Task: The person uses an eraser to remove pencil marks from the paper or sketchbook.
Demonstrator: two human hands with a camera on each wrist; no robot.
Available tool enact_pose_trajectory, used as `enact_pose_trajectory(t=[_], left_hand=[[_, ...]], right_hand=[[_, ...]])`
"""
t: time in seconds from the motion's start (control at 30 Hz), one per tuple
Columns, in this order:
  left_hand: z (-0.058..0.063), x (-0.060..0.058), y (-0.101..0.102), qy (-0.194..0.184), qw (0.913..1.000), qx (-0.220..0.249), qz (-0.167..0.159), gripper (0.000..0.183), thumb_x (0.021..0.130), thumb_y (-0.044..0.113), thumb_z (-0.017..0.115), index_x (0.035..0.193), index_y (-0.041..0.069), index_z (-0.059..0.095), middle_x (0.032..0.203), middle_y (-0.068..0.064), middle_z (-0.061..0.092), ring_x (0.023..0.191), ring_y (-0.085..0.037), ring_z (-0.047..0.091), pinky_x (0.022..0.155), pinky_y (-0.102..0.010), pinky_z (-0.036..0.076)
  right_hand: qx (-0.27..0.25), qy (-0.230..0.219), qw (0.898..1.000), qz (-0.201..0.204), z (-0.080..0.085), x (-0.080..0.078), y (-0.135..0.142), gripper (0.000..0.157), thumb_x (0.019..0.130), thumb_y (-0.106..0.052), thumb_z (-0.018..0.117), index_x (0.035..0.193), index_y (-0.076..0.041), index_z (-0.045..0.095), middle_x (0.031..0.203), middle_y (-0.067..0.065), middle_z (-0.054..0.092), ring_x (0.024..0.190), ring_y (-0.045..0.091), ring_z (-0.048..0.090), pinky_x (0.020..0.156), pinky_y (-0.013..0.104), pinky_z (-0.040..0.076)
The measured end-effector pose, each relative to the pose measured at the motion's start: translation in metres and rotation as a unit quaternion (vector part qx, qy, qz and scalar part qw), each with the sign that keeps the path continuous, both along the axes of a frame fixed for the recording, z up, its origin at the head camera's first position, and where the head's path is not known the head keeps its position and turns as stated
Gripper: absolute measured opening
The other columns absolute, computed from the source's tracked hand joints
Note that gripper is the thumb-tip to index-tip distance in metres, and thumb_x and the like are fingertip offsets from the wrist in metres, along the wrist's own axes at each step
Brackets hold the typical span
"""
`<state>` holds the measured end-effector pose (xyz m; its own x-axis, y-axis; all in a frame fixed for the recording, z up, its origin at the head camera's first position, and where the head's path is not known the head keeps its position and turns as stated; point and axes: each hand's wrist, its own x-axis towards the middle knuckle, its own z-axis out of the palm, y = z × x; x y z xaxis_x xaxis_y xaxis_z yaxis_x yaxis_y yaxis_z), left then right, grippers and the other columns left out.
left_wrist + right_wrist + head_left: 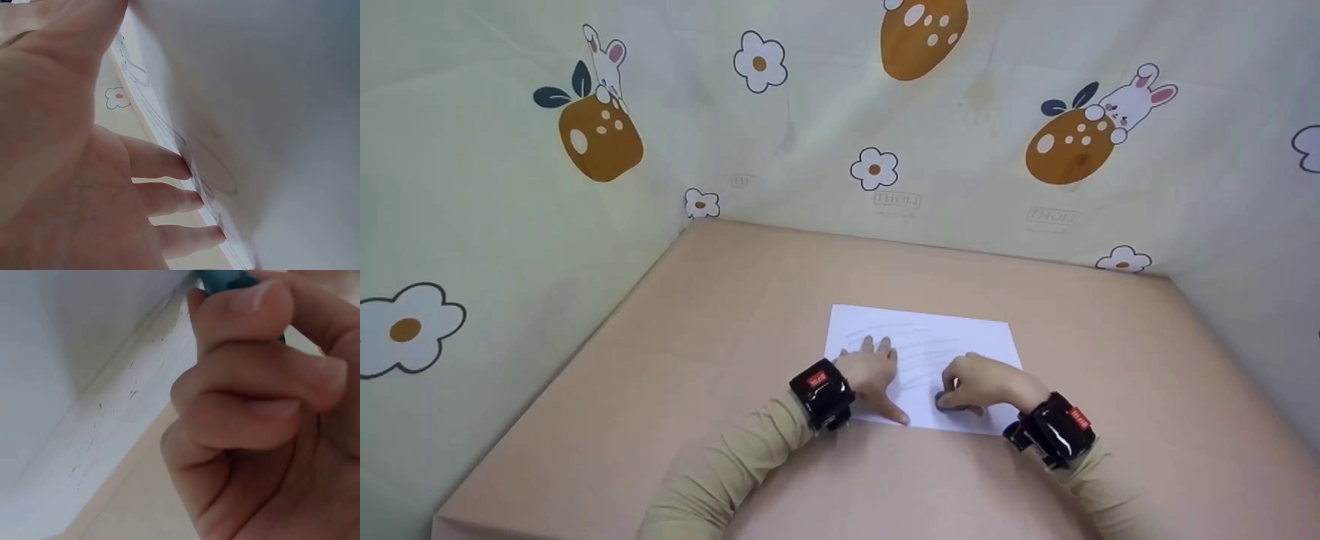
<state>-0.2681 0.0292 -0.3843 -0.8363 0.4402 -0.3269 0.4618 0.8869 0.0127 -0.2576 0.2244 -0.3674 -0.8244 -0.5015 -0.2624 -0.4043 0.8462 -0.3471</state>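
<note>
The blue block (940, 401), which looks like an eraser, is at the near right part of the white sheet (921, 397), down against the paper, and the sheet lies on the tabletop (735, 315). The right hand (982, 381) pinches the block, its other fingers curled; the left hand (874, 375) is spread on the sheet's left side, grasping nothing, with its thumb near the close edge. Faint grey lines (941, 343) cross the paper's far and middle parts, and dark specks (133, 392), perhaps rubbings, show in the right wrist view. The step in hand seems to be rubbing the lines out, with much left to do. The next move probably calls for firm strokes toward the remaining lines, while the left hand keeps the paper from slipping or creasing.
</note>
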Motion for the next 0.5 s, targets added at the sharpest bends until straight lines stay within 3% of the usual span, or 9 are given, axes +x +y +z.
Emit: enact_pose_trajectory(t=[0.13,0.23,0.33,0.5], left_hand=[[-0.001,0.000,0.001,-0.006,1.0000,0.004,0.003,0.113,0.071,0.069,0.067,0.152,0.005,0.019,0.161,-0.012,0.011,0.148,-0.035,0.013,0.114,-0.060,0.026],[-0.001,0.000,0.001,-0.006,1.0000,0.004,0.003,0.113,0.071,0.069,0.067,0.152,0.006,0.019,0.161,-0.012,0.011,0.148,-0.035,0.013,0.114,-0.059,0.026],[-0.001,0.000,0.001,-0.005,1.0000,-0.001,-0.001,0.113,0.071,0.069,0.067,0.152,0.006,0.019,0.161,-0.012,0.012,0.148,-0.036,0.014,0.113,-0.060,0.027],[-0.001,0.000,-0.001,-0.003,1.0000,-0.004,-0.003,0.112,0.072,0.069,0.066,0.151,0.005,0.020,0.160,-0.013,0.014,0.147,-0.037,0.015,0.111,-0.061,0.029]], right_hand=[[0.058,0.012,0.994,-0.096,0.007,0.001,0.017,0.018,0.072,-0.010,0.065,0.057,-0.010,0.057,0.041,-0.006,0.045,0.038,0.007,0.041,0.045,0.018,0.032],[0.087,0.015,0.987,-0.136,0.010,-0.001,0.033,0.018,0.068,-0.008,0.062,0.054,-0.012,0.052,0.042,-0.006,0.045,0.040,0.008,0.040,0.043,0.017,0.028],[0.093,0.027,0.987,-0.126,0.011,-0.001,0.036,0.017,0.068,-0.010,0.064,0.054,-0.011,0.053,0.042,-0.006,0.046,0.042,0.008,0.042,0.043,0.018,0.030],[0.027,0.049,0.998,-0.032,0.007,-0.001,0.015,0.016,0.080,-0.019,0.068,0.067,-0.010,0.065,0.043,-0.005,0.049,0.043,0.007,0.044,0.049,0.019,0.035]])
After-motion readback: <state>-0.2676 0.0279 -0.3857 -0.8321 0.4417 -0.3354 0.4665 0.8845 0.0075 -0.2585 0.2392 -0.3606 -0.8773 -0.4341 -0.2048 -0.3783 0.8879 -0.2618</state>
